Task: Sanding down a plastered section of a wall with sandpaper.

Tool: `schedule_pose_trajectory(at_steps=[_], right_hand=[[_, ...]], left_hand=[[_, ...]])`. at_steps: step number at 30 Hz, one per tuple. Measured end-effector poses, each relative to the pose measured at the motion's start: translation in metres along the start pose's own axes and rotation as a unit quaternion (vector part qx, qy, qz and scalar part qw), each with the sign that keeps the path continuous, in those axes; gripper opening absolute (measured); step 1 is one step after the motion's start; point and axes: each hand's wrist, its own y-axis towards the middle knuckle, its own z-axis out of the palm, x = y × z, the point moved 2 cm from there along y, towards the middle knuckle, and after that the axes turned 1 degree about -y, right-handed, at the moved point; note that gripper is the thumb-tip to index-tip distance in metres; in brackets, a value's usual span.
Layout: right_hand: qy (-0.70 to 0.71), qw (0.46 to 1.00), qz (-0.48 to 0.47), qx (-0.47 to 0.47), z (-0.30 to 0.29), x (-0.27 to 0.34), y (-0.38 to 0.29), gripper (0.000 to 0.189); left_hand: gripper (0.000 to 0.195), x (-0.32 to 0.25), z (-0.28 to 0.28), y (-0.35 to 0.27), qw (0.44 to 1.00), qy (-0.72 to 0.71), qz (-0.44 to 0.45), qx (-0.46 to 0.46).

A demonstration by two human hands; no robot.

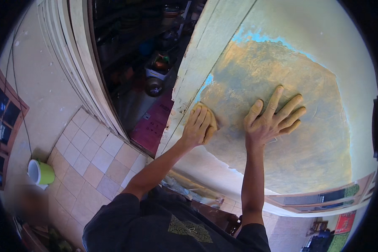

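My left hand (200,126) is closed around a yellowish pad (213,118), possibly a sponge or folded sandpaper, and presses it on the wall beside the door frame (189,85). To the right, my right hand (269,118) lies with fingers spread on a large patch of bare grey and tan plaster (308,151). Light paint (321,34) surrounds this patch, with bright blue paint (267,37) showing along parts of its edge. Dust coats the fingers of both hands. The pad is partly hidden by my left fingers.
Left of the frame, a dark doorway holds a pink box (152,123) and a basin (154,86). A green bucket (45,173) stands on the tiled floor (88,160). Plastic sheeting (189,189) lies below the wall. Windows (321,200) are at the lower right.
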Motion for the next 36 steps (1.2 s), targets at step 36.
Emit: schedule_pose_trajectory(at_steps=[36], right_hand=[[0.01, 1.0, 0.005, 0.001, -0.001, -0.006, -0.002, 0.055]], left_hand=[[0.056, -0.018, -0.011, 0.1, 0.997, 0.053, -0.013, -0.05]])
